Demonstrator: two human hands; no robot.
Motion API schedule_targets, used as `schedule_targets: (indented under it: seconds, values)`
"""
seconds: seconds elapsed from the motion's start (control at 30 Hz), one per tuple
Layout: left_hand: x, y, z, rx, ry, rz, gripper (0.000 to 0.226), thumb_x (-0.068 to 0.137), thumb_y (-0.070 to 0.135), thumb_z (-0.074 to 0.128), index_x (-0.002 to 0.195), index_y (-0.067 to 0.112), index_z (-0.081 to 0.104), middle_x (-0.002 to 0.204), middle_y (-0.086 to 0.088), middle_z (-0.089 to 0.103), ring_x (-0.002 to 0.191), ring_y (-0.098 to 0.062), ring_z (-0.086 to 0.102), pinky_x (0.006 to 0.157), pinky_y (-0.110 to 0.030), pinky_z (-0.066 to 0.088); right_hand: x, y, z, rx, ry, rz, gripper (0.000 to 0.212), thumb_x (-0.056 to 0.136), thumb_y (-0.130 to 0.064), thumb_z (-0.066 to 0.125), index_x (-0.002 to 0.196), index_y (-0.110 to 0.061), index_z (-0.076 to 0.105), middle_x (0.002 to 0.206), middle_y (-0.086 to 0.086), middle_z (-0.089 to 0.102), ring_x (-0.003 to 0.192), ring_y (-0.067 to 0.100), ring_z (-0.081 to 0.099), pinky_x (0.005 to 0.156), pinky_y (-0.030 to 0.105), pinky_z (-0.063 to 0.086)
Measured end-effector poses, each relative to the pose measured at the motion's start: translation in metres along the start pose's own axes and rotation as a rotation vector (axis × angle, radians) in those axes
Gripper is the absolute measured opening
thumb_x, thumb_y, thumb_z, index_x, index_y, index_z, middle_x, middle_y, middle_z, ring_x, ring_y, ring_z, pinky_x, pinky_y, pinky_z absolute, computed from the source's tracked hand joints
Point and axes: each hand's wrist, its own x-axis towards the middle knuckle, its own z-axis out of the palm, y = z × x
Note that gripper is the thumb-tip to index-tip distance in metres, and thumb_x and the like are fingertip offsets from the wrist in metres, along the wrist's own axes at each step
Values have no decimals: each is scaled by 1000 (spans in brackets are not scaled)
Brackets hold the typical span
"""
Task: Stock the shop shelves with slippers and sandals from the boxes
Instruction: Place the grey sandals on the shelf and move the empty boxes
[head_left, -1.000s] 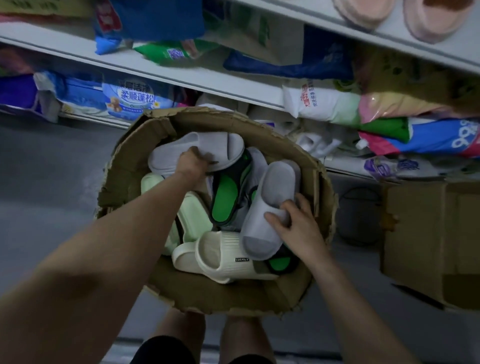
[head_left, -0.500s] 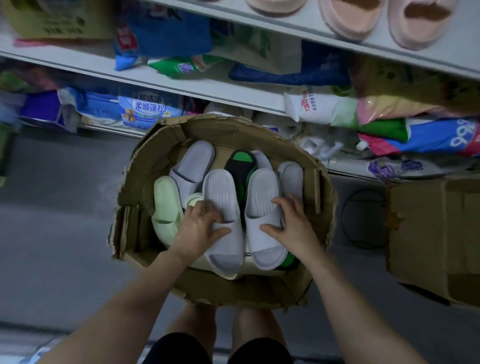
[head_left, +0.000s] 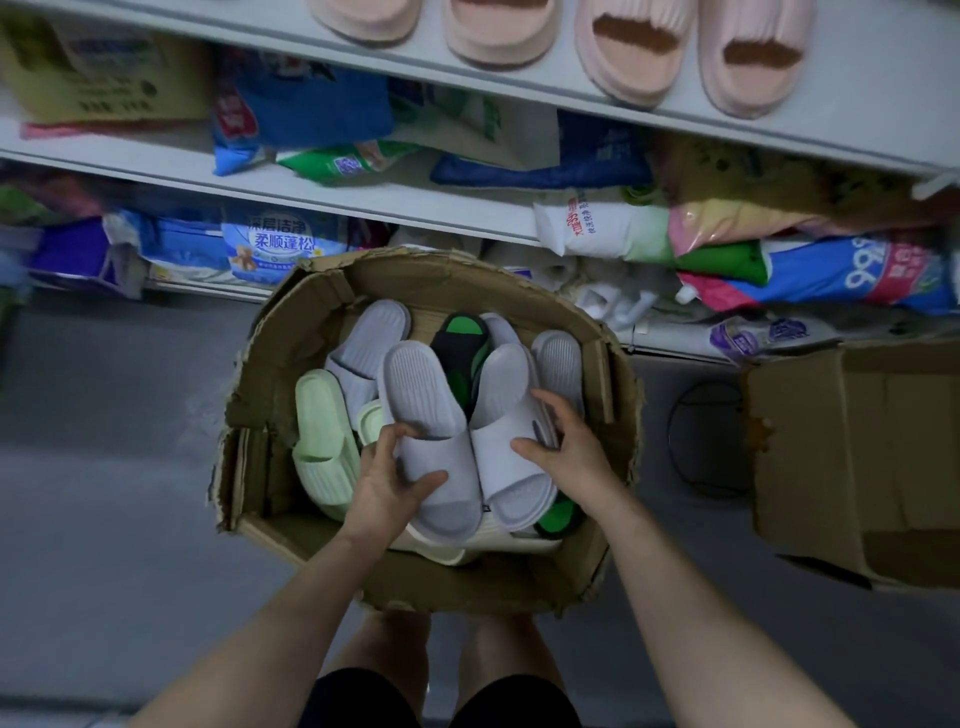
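Observation:
A torn cardboard box (head_left: 291, 332) stands on the floor by my legs, full of slippers. My left hand (head_left: 389, 478) grips a grey slipper (head_left: 421, 395) by its strap. Beside it lies a second grey slipper (head_left: 506, 410), held at its side by my right hand (head_left: 566, 447). The two lie side by side, toes pointing away from me. Under them are pale green slippers (head_left: 317, 431), a black and green one (head_left: 460, 343), two more grey ones (head_left: 371, 332) and a cream one (head_left: 457, 551). Pink slippers (head_left: 634, 47) line the upper shelf (head_left: 857, 130).
Lower shelves (head_left: 415, 208) hold bags of detergent and other packets. A second cardboard box (head_left: 852, 462) sits open at the right. A thin dark ring (head_left: 675, 441) lies on the grey floor between the boxes. Bare floor (head_left: 104, 441) stretches to the left.
A second ago my hands held the two grey slippers apart in the box. They brought them together side by side, and the pair now sits slightly higher. The view has tilted up.

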Motion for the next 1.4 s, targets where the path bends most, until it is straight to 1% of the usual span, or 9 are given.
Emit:
schedule_targets:
  seconds: [0.13, 0.3, 0.37, 0.5, 0.67, 0.77, 0.97, 1.17, 1.4]
  values:
    - [-11, 29, -24, -12, -81, 111, 59, 64, 58, 75, 112, 40, 46, 121, -1, 54, 107, -21, 60, 81, -46, 58, -21, -16, -16, 83, 7, -39, 61, 86, -27, 76, 132, -48, 41, 135, -10, 45, 123, 12, 45, 103, 41, 46]
    - [-26, 94, -45, -87, -161, 315, 42, 84, 13, 71, 117, 27, 48, 124, 9, 51, 103, 1, 59, 75, -22, 57, -58, -44, -48, 297, 115, -114, 65, 84, -21, 77, 136, -40, 43, 126, -9, 55, 116, 10, 56, 95, 35, 53]
    - [-30, 123, -49, -86, -171, 388, 44, 84, 12, 70, 119, 27, 49, 126, 14, 49, 103, 5, 57, 77, -22, 56, -74, -53, -66, 367, 152, -166, 63, 85, -16, 75, 136, -37, 45, 125, -4, 60, 111, 10, 61, 90, 31, 55]
    - [-32, 180, -45, -79, -193, 513, 47, 83, 13, 72, 121, 30, 49, 127, 17, 47, 102, 12, 53, 76, -16, 53, -92, -70, -105, 438, 215, -222, 60, 86, -15, 74, 136, -36, 48, 122, 7, 63, 109, 20, 65, 90, 39, 57]
    - [-29, 242, -28, -46, -271, 589, 56, 82, 27, 73, 127, 44, 46, 132, 19, 47, 111, 3, 54, 84, -26, 54, -90, -76, -157, 476, 294, -287, 64, 84, -13, 75, 138, -33, 47, 126, 7, 62, 109, 21, 65, 83, 32, 58]
    - [-26, 282, -6, -27, -262, 634, 58, 83, 23, 72, 131, 39, 44, 123, 23, 47, 98, 14, 55, 76, -15, 52, -82, -79, -200, 507, 314, -333, 63, 80, -16, 77, 133, -36, 49, 128, 10, 63, 112, 23, 64, 88, 35, 55]
    - [0, 367, 60, 4, -217, 682, 59, 85, 12, 70, 134, 30, 42, 117, 14, 51, 90, 18, 56, 72, -14, 53, -52, -90, -318, 449, 370, -412, 61, 82, -17, 77, 135, -32, 51, 125, 10, 64, 113, 24, 64, 89, 37, 56]
    - [55, 449, 138, 41, -189, 732, 58, 85, 8, 70, 133, 24, 41, 110, 15, 51, 86, 8, 60, 70, -18, 56, -11, -111, -433, 339, 407, -434, 56, 87, -17, 73, 135, -32, 48, 117, 9, 64, 104, 24, 66, 87, 39, 58]
    - [116, 481, 193, 28, -230, 619, 60, 86, 7, 69, 134, 26, 39, 116, -8, 56, 96, -20, 63, 67, -24, 57, 50, -112, -485, 268, 372, -375, 58, 88, -19, 73, 138, -28, 46, 120, 11, 62, 93, 18, 67, 59, 27, 56]
